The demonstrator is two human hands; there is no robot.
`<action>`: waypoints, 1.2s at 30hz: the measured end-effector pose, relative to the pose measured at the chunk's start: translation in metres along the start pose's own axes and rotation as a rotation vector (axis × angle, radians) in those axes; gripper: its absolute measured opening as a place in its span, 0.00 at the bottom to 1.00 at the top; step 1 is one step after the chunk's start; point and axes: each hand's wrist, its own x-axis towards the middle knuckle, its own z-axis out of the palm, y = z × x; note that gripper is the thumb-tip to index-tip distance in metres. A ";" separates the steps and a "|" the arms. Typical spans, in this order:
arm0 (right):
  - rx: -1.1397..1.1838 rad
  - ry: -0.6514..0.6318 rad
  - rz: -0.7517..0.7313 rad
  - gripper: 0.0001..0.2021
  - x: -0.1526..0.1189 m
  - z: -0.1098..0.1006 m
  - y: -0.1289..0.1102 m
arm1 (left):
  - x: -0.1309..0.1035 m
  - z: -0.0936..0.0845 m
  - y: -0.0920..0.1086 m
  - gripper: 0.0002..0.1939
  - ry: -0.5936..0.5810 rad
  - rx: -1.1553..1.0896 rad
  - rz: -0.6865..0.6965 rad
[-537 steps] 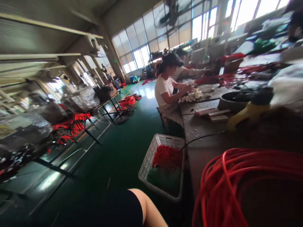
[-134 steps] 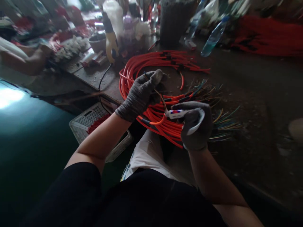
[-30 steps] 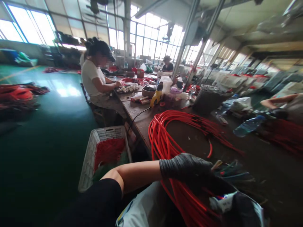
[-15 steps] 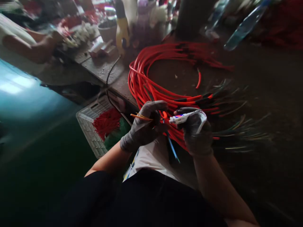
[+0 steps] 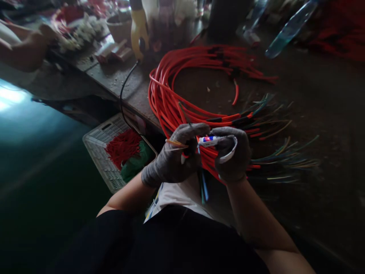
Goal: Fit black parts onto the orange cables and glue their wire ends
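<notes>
Glossy floor (image 5: 42, 182) spreads well to the left of both hands, below a dark workbench (image 5: 308, 102) that stretches ahead of them and off to the right. Far ahead and left, a co-worker's hand (image 5: 45, 36) is beside a heap of small white pieces (image 5: 84, 32). Just left of the left forearm, a white perforated basket (image 5: 97, 158) holds short red lengths (image 5: 124, 148) and something green (image 5: 135, 161). Ahead and left of the hands stands a pale tub (image 5: 118, 28), its contents too blurred to tell, then a yellow tool (image 5: 138, 34).

The gloved left hand (image 5: 179, 156) is curled, pinching orange, blue and green wires (image 5: 204, 186). Beneath and beyond both hands curves a bundle of red cables (image 5: 161, 87). The gloved right hand (image 5: 234, 156) closes around a white tube (image 5: 208, 140), nozzle towards the left fingers; its label is blue and red, the lettering too small to read. Ahead and right of the right hand lies a clear bottle (image 5: 288, 30), greenish liquid in its nearer end.
</notes>
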 end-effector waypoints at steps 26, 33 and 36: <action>0.227 0.124 0.050 0.08 0.015 0.004 0.020 | 0.049 0.004 0.001 0.10 0.139 -0.141 -0.175; 0.186 -0.297 0.172 0.08 0.000 -0.054 0.010 | -0.023 0.050 0.014 0.13 -0.453 0.241 0.528; 0.178 -0.380 0.153 0.06 0.005 -0.055 0.011 | -0.026 0.058 0.006 0.15 -0.463 0.381 0.703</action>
